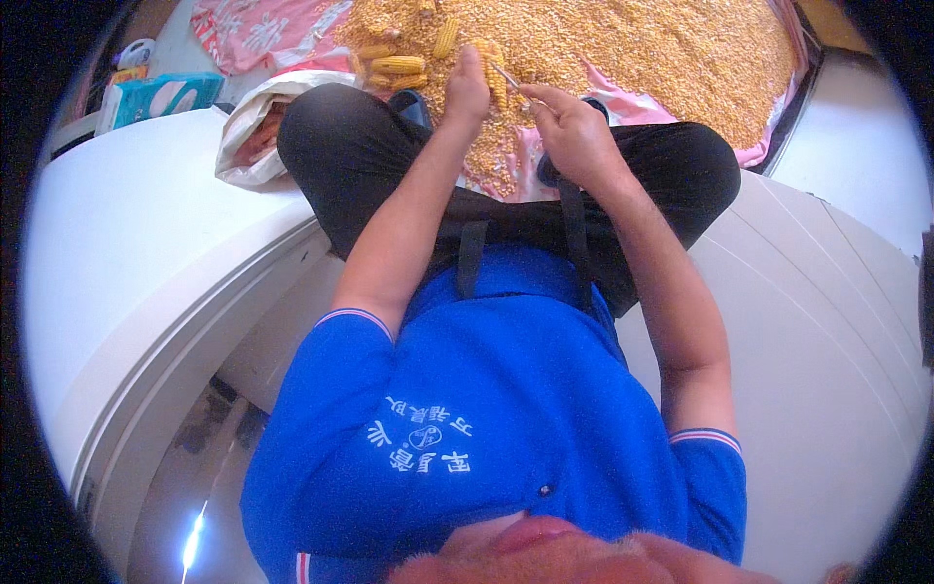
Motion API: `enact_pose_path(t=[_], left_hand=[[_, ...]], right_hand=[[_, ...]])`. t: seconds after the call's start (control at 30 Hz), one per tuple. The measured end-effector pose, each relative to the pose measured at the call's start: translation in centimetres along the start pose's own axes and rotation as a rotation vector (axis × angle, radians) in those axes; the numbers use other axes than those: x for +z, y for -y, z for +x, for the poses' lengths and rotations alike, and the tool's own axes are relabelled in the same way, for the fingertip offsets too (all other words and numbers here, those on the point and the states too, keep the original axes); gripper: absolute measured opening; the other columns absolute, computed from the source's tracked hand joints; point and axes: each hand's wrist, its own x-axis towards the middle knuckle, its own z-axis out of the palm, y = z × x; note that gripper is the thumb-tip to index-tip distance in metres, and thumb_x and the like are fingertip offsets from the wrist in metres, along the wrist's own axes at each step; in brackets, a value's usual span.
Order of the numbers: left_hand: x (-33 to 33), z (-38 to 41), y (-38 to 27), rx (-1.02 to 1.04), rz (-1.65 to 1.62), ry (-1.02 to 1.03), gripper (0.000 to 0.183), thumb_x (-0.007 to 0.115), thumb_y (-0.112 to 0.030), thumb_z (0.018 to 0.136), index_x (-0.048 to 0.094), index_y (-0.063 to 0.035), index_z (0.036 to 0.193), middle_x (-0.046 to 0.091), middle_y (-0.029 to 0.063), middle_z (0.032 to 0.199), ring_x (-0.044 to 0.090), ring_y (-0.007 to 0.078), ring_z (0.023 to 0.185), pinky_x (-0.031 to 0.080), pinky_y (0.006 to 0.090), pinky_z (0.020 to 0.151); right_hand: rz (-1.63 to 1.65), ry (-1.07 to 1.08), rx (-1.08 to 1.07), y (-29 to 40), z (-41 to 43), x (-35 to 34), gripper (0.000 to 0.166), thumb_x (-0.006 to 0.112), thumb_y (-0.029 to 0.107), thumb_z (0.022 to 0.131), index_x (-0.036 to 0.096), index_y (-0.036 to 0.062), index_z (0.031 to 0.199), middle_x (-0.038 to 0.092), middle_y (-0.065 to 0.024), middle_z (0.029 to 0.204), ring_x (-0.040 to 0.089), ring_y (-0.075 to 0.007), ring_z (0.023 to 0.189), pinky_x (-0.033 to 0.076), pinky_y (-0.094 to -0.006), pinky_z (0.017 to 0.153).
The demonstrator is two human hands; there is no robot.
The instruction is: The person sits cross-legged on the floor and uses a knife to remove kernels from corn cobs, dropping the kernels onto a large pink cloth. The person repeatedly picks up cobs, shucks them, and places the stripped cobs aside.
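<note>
My left hand (pixel 467 89) grips an ear of yellow corn (pixel 498 82) above a spread of loose kernels. My right hand (pixel 578 137) is shut on a thin metal tool (pixel 505 74), whose shaft lies against the ear; its handle is hidden in the fingers. Loose corn kernels (pixel 620 51) cover much of a pink patterned cloth (pixel 255 33) before me. Just left of my left hand, several whole ears of corn (pixel 398 66) lie together on the kernels.
An open white sack (pixel 241 157) with reddish contents stands beside my left knee. Farther left are a turquoise plastic-wrapped pack (pixel 164 96) and a white bottle (pixel 137 54). Blue footwear (pixel 410 108) shows between my bent legs. A pale curved-looking wall edge (pixel 197 255) runs behind me.
</note>
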Motion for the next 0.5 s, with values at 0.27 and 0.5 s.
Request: enact_pose_path(t=[0.27, 0.5], left_hand=[[0.0, -0.7, -1.1, -0.245, -0.202, 0.176, 0.064, 0.024, -0.054, 0.109, 0.063, -0.0026, 0.112, 0.070, 0.0132, 0.082, 0.070, 0.0205, 0.069, 0.058, 0.0341, 0.064], [0.1, -0.3, 0.0, -0.220, -0.292, 0.128, 0.068, 0.023, -0.055, 0.108, 0.063, 0.0004, 0.111, 0.071, 0.0140, 0.084, 0.070, 0.0227, 0.070, 0.058, 0.0349, 0.065]], right_hand=[[-0.042, -0.235, -0.026, -2.8, 1.8, 0.8, 0.030, 0.058, 0.020, 0.102, 0.069, 0.0081, 0.127, 0.069, -0.0145, 0.076, 0.062, -0.0142, 0.066, 0.051, -0.0327, 0.064], [0.024, 0.016, 0.003, 0.5, -0.4, -0.9, 0.030, 0.059, 0.019, 0.101, 0.069, 0.0093, 0.128, 0.068, -0.0140, 0.072, 0.063, -0.0129, 0.064, 0.050, -0.0330, 0.062]])
